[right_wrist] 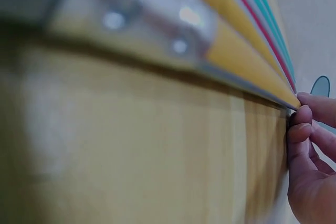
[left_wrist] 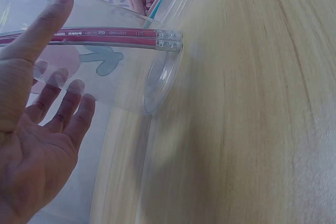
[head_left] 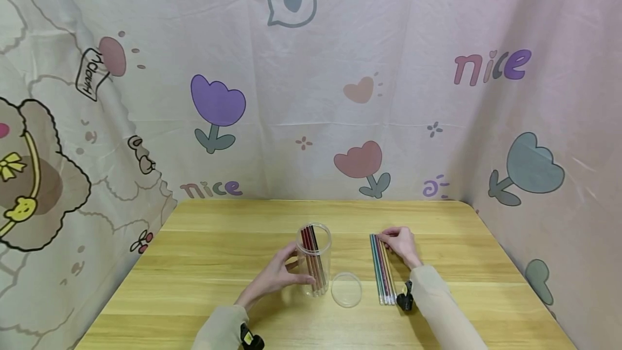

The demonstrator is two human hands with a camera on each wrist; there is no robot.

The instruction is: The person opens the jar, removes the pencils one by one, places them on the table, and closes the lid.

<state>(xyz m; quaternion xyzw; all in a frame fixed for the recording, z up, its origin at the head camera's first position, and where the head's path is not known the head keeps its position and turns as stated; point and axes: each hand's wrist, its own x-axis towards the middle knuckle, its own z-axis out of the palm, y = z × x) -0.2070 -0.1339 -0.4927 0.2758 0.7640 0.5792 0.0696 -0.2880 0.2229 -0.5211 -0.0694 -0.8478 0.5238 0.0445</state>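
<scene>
My left hand (head_left: pixel 274 276) holds an upright clear plastic jar (head_left: pixel 327 264), thumb on the near side and fingers round the far side. Several dark and red pencils (head_left: pixel 313 266) lean inside it; in the left wrist view, red pencils (left_wrist: pixel 105 36) show their metal eraser ends at the jar's base. To the right, a row of pencils (head_left: pixel 380 269) in teal, red and yellow lies side by side on the table. At its far end my right hand (head_left: pixel 401 243) pinches the tip of a yellow pencil (right_wrist: pixel 239 51) between thumb and finger.
A round clear lid (head_left: pixel 346 290) lies flat between the jar and the pencil row. The wooden table (head_left: pixel 218 247) ends at a printed cloth backdrop (head_left: pixel 291 96) behind and at both sides. Each wrist wears a small black camera (head_left: pixel 405 297).
</scene>
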